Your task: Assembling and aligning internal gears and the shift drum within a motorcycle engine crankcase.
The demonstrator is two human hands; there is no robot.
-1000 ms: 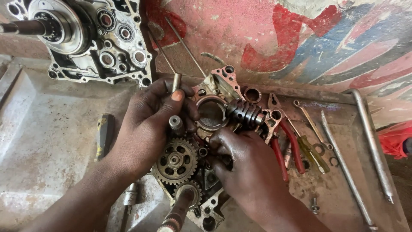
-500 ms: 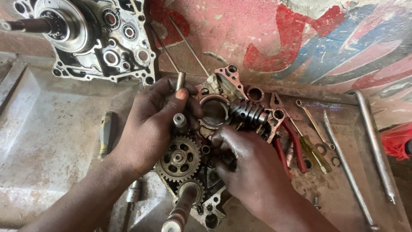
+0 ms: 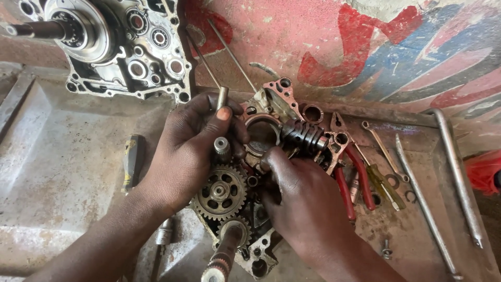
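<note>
Still much as half a second ago: left hand [image 3: 190,151] curled over the crankcase [image 3: 271,120], fingers loosely bent beside a small shaft [image 3: 221,148], nothing clearly gripped. Right hand [image 3: 305,201] bent, fingertips against the grooved drum [image 3: 304,137]; grip hard to tell. Just below the left hand, the gear [image 3: 220,191]; to the right, pliers [image 3: 350,177].

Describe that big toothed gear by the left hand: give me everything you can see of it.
The toothed gear is greasy grey-brown metal, lying flat with its face to the camera, seated in the lower half of the engine case half. It has teeth all round, a ring of round holes in its web and a raised central hub. The left hand rests against its upper left edge; a smaller gear meets it below. No damage shows.
</note>
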